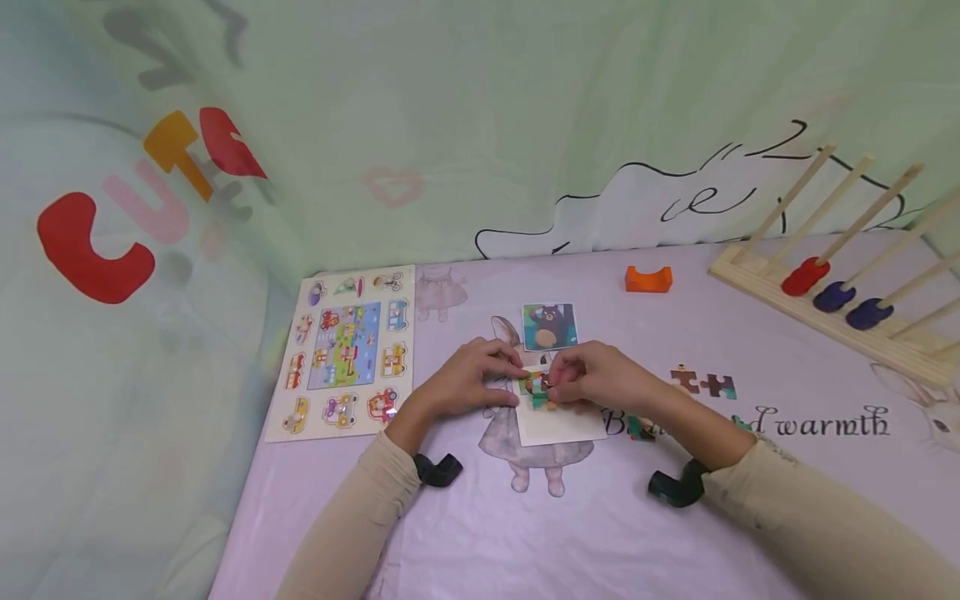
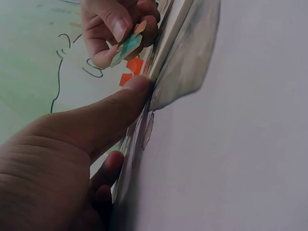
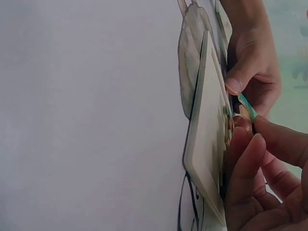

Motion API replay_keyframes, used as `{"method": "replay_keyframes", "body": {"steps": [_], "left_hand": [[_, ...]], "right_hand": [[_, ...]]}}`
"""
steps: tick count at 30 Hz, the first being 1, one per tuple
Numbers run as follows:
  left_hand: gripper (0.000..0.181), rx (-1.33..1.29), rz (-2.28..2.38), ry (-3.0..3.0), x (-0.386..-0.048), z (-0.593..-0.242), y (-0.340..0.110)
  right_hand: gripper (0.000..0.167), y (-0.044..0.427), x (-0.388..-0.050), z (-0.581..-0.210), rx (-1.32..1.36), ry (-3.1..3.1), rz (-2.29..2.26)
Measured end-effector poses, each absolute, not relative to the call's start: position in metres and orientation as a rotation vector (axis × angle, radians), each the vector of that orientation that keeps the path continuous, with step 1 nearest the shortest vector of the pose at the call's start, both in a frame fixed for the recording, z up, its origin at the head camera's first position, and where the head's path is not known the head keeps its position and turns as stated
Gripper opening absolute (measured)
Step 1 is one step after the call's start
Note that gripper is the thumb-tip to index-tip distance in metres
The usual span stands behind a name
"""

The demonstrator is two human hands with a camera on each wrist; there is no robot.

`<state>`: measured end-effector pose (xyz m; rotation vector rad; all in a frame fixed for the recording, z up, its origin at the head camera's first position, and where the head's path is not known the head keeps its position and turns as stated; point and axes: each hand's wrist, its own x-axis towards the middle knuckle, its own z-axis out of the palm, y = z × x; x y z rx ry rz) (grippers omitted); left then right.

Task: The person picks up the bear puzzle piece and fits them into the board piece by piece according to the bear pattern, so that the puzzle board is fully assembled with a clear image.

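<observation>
My right hand pinches a green and brown jigsaw piece between thumb and fingertips, tilted just above a pale puzzle board. Beside it, my left hand holds the board's upper left corner, the thumb against its edge. A few joined pieces with a brown bear lie at the board's top; the fingers partly cover them. Directly behind the board is a square bear picture. Loose brown pieces lie to the right, and another piece sits near my right forearm.
A wooden vehicle puzzle lies at the left of the table. An orange arched block stands at the back. At the right is a wooden rack with upright rods and red and blue beads. Printed curtains hang behind.
</observation>
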<state>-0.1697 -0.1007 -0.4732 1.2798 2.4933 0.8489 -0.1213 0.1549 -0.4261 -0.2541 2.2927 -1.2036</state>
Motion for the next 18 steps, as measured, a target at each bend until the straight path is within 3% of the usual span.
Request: {"method": "replay_keyframes", "body": {"steps": [18], "left_hand": [[0.032, 1.266, 0.876, 2.486, -0.1705, -0.4741, -0.1003]], "right_hand": [[0.011, 0.1455, -0.128, -0.431, -0.28, 2.329, -1.172]]}}
